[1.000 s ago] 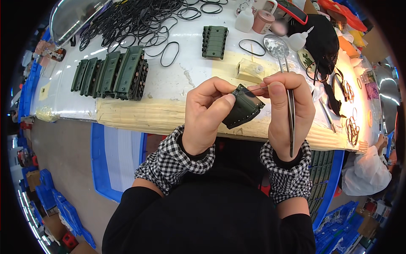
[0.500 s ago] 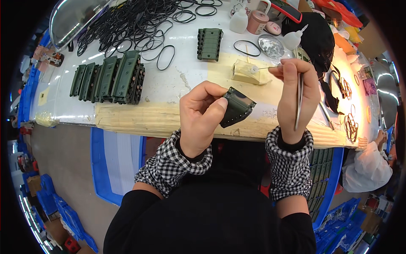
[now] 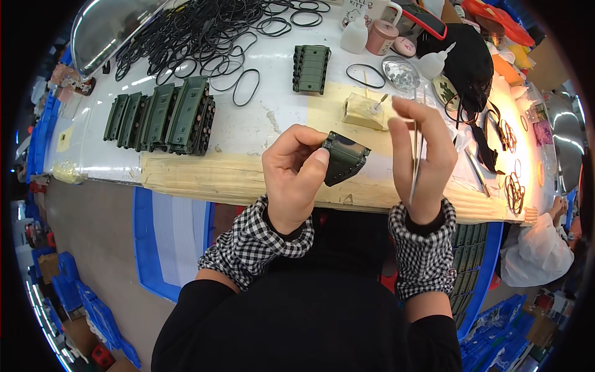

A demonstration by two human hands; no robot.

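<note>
Between the thumb and fingers of my left hand [image 3: 292,177] is a small dark green model part [image 3: 347,160] with a black and brown patch, held tilted above the table's front edge. My right hand [image 3: 437,155] is raised to its right, metal tweezers [image 3: 417,158] lying along the palm and thumb; the fingers are partly spread around them. Just beyond the hands sits a yellow taped block [image 3: 362,113], with a thin short stick [image 3: 382,100] standing in its whitish top. Farther back lies a single green tank-like part [image 3: 311,68] with wheels along its sides.
Several green wheeled parts [image 3: 192,118] stand in a row at left. Black rubber loops [image 3: 186,37] are heaped behind. Squeeze bottles [image 3: 354,36], a pink jar [image 3: 381,37] and a black cloth bag [image 3: 462,62] crowd the back right. Another person's white sleeve [image 3: 536,248] is at far right.
My right hand has let go of the thin stick, which now stands in the taped block; the hand has moved slightly down, its fingers opening. The green part in my left hand has shifted slightly.
</note>
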